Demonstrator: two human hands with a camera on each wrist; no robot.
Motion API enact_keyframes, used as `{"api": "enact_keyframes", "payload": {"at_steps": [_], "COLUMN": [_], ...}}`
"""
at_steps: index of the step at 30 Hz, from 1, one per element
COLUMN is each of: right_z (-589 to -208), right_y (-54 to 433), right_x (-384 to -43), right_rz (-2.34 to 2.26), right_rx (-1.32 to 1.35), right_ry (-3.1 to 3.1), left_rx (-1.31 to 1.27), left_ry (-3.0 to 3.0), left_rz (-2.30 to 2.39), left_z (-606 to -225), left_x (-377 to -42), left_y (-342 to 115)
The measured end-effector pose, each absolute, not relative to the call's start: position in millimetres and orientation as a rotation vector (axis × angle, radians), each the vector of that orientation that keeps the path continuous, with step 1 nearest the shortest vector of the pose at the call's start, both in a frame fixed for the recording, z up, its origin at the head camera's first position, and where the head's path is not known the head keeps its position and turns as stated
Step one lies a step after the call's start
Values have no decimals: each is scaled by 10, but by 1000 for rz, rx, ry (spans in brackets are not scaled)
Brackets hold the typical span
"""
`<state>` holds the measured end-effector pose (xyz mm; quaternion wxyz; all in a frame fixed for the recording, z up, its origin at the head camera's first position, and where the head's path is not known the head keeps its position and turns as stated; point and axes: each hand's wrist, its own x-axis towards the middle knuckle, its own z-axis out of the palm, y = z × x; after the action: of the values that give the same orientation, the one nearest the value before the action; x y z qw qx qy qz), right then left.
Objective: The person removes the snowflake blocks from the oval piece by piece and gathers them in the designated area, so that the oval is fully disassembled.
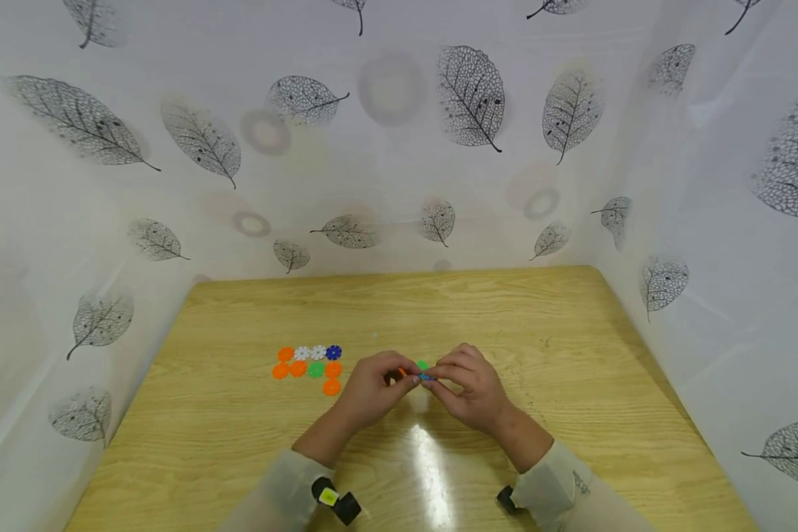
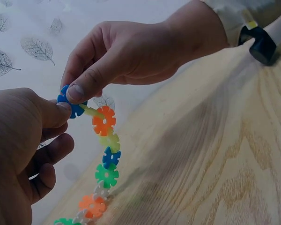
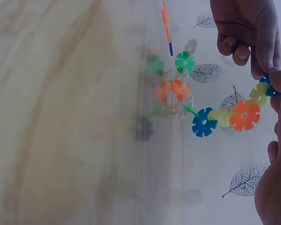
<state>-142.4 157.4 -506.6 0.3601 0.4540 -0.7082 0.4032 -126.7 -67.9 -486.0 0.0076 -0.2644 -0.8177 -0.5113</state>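
A blue notched plastic disc [image 2: 77,111] is pinched from both sides. My left hand [image 1: 374,384] holds one side between thumb and fingers. From the other side, thumb and fingers of my right hand [image 1: 472,388] grip it. Joined to this disc is a chain of similar flower-shaped discs, with a yellow one and an orange disc [image 2: 104,121] nearest the hands. Lower in the chain come a blue disc [image 2: 111,158], a green disc [image 2: 107,175] and several more, down toward the table. In the head view, the hands hide most of the chain.
Left of the hands, loose discs lie in rows on the wooden table [image 1: 226,428]: orange discs [image 1: 298,368], white discs [image 1: 302,353], a dark blue disc [image 1: 333,352] and a green disc [image 1: 315,369]. Leaf-patterned white sheeting [image 1: 399,170] encloses the table's back and sides.
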Motion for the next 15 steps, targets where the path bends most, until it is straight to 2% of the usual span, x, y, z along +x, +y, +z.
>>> {"api": "enact_keyframes", "payload": {"at_steps": [15], "right_z": [-5141], "right_y": [1617], "right_x": [-1422], "right_rz": [1001], "right_rx": [1190], "right_ry": [-1980], "left_rx": [-724], "left_ry": [-2540], "left_rz": [-1705], "left_z": [-4888], "left_x": [-1209], "left_y": [-757]}}
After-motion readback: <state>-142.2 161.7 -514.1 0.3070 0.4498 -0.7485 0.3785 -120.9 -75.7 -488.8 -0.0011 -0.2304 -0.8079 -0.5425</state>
